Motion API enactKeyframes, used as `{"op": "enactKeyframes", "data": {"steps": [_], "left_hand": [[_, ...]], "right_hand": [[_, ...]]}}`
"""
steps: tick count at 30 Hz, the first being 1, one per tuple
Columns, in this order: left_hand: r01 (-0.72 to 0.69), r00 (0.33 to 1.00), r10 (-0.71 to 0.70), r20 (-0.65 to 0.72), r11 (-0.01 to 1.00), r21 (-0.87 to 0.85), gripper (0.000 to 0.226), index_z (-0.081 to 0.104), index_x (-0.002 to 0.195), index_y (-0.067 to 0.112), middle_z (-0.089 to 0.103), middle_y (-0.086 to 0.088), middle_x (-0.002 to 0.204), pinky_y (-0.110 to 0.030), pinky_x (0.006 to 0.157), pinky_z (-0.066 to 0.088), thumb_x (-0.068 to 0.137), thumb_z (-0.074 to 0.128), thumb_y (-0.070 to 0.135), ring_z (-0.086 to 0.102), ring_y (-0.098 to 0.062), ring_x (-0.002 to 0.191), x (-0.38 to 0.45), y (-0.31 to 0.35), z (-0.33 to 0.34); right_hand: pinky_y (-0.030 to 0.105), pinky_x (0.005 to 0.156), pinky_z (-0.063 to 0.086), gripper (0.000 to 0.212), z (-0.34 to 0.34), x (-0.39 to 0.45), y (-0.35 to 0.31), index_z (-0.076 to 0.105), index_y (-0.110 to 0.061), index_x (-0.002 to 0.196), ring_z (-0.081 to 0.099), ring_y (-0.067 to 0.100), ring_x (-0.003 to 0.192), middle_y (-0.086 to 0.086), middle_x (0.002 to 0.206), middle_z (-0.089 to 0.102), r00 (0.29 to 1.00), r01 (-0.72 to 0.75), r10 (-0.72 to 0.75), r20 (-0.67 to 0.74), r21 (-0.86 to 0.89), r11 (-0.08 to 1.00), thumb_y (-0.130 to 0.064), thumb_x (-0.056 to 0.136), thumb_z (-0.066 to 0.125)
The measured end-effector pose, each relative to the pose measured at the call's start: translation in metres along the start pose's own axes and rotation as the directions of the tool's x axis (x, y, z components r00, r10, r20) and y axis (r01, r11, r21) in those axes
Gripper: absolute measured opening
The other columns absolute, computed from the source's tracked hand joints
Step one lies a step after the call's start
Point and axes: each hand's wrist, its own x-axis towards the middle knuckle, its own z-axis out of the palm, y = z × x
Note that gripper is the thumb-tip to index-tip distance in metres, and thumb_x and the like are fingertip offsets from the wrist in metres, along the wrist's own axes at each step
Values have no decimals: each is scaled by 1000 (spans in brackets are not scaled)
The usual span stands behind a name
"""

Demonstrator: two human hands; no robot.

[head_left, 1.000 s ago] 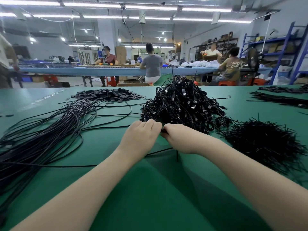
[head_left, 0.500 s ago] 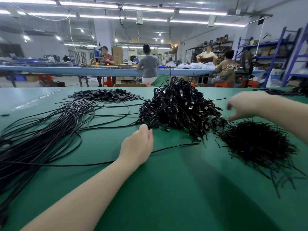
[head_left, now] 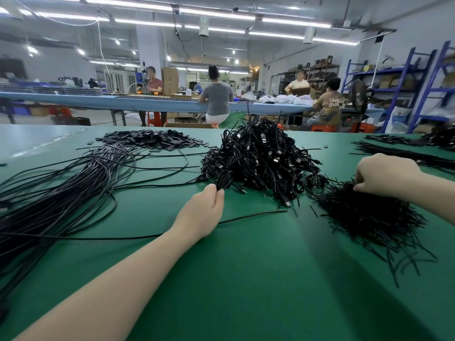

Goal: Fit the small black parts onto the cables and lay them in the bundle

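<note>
My left hand (head_left: 204, 212) rests on the green table (head_left: 246, 279), pinching the end of a thin black cable (head_left: 251, 216) at the near edge of the tangled heap of short connector cables (head_left: 261, 158). My right hand (head_left: 386, 174) is at the far edge of a pile of thin black tube pieces (head_left: 369, 217), fingers curled into it; what they hold is hidden. A long bundle of black cables (head_left: 56, 200) lies spread at the left. Flat small black parts (head_left: 150, 140) are heaped at the back left.
More black cable bundles (head_left: 406, 151) lie at the far right of the table. Beyond the table edge, several people sit at a long blue workbench (head_left: 147, 102). Blue shelving (head_left: 418, 87) stands at the right wall.
My right hand left my left hand, swung right and came down onto the pile of thin black pieces. My left hand stayed by the heap, gripping the cable.
</note>
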Motion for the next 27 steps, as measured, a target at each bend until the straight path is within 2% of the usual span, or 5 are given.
{"op": "enactKeyframes", "data": {"steps": [4,9,15,21,27], "left_hand": [[-11,1000,11,9,999,42,37,28,72,16,43,-2,62,-35,53,28,103,30,36,36,-21,55,-2,2,1],[11,1000,-11,-16,1000,18,38,29,72,14,43,-1,61,-35,54,29,103,30,36,35,-21,55,1,1,2],[-12,1000,13,-26,999,32,39,28,71,17,44,-1,62,-37,55,30,103,31,39,40,-23,58,3,-2,2],[-47,998,50,-29,993,107,33,30,76,21,45,1,64,-37,56,31,100,35,41,45,-32,65,5,-6,6],[2,998,14,-66,973,230,33,29,81,19,43,3,66,-35,58,27,101,30,45,51,-36,73,9,-4,11]], "right_hand": [[25,56,34,17,-7,-1,-13,66,-21,87,60,22,76,-1,83,62,995,-76,78,-70,27,997,-37,82,71],[27,59,29,8,-22,-15,-39,65,-20,79,52,19,69,-5,67,52,943,-97,2,-333,-270,958,-20,87,62],[30,75,48,22,-40,-43,-124,71,-31,104,58,18,96,-5,102,62,796,514,-417,-440,126,848,-41,94,53],[30,77,38,24,-33,-40,-183,68,-30,110,54,21,106,-3,107,60,724,587,-429,-540,156,795,-38,96,50],[36,83,49,24,-30,-34,-194,70,-26,108,57,22,103,0,109,62,723,649,-464,-512,276,709,-36,95,52]]}}
